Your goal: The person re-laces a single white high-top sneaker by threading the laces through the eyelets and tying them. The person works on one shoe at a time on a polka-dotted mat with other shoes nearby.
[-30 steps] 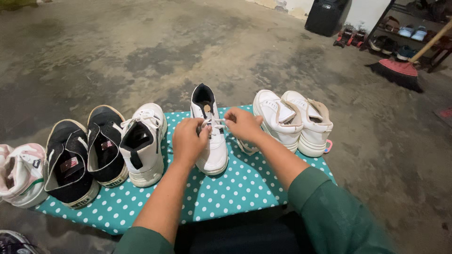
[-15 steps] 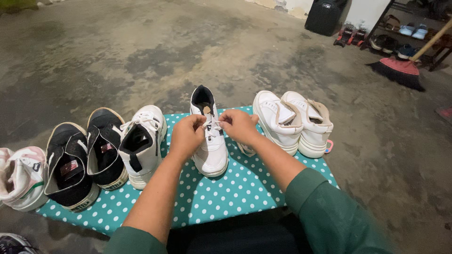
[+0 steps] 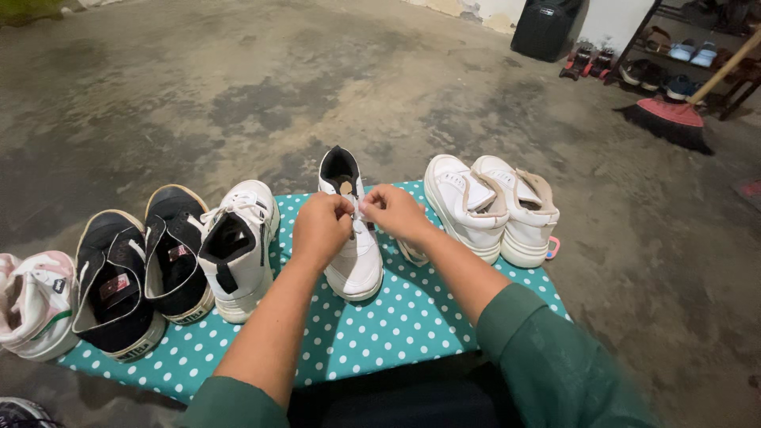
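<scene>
white shoe | heel away, toe toward wearer | left hand, right hand grips pinching laces

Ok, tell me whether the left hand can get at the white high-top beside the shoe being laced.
Probably yes. The left hand pinches a lace over the white low shoe, and the white high-top stands right next to it on the dotted cloth. Nothing lies between them, though it must drop the lace first.
</scene>
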